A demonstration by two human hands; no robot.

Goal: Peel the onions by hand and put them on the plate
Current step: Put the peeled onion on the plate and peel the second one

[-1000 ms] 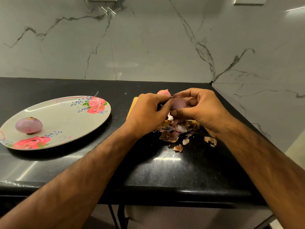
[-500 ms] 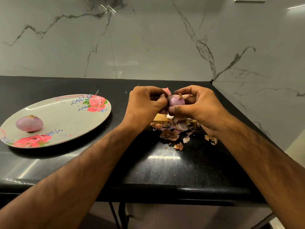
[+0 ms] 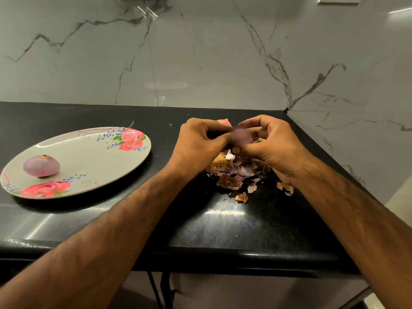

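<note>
- Item 1, far left: one peeled onion, pale purple and smooth. I log it lying on the left part of the plate.
- Item 2: plate, oval, light grey with red rose prints at its near-left and far-right rims. It sits flat on the counter, well apart from the hands.
- Item 3: left hand, fingers curled, thumb and fingertips pinching the left side of the second onion.
- Item 4: yellowish block under the left hand, mostly hidden. I cannot tell what it is.
- Item 5: pink scrap showing just behind the left hand's knuckles.
- Item 6: heap of peels, brown and papery with some pink-white pieces. It lies on the counter beneath both hands, and a few loose flakes lie nearer to me.
- Item 7: second onion, purple and blurred, held off the counter between the two hands above the heap.
- Item 8: right hand, fingers curled over the top of that onion with the thumb beneath, gripping it.
- Item 9: counter, black and glossy.
- Item 10: wall, grey-veined marble, behind and to the right.
</note>
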